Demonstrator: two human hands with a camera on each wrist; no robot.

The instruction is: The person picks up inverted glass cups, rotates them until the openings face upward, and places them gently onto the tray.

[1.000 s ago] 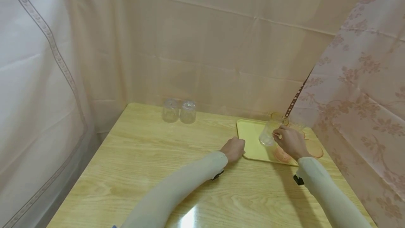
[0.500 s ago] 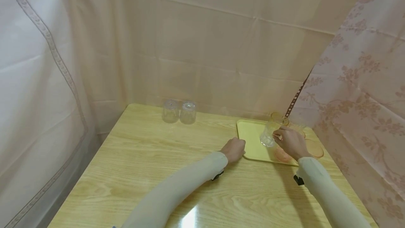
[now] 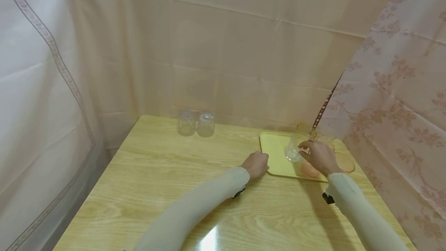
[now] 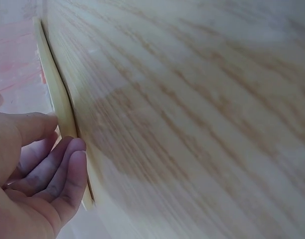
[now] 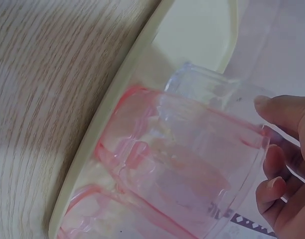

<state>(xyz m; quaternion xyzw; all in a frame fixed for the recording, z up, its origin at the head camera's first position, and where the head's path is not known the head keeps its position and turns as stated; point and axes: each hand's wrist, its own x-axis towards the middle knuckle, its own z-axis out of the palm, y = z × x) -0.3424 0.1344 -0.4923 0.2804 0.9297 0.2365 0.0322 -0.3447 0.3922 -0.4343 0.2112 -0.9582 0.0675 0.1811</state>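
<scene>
My left hand [image 3: 257, 164] grips the front left corner of a yellow tray [image 3: 277, 156]. In the left wrist view its thumb and fingers [image 4: 75, 164] close on the tray's raised edge. Over the tray, my right hand [image 3: 318, 156] holds a clear drinking glass [image 3: 293, 152] near its rim, the glass leaning slightly. In the right wrist view the thumb lies at that clear glass's [image 5: 202, 89] rim, beyond a pink-tinted glass [image 5: 187, 154]. A second pink glass [image 5: 102, 214] stands beside it. My right hand and forearm partly cover the tray's right side in the head view.
Two clear glasses [image 3: 196, 125] stand upside down near the back edge of the wooden table [image 3: 167, 181]. A yellow-rimmed glass [image 3: 306, 129] is at the tray's back, an orange-rimmed one [image 3: 345, 162] at its right. Cloth curtains [image 3: 223, 49] hang around the table.
The head view has shifted a little. My right fingers look slightly more spread at the clear glass. My left hand keeps its place on the tray, which has not visibly moved.
</scene>
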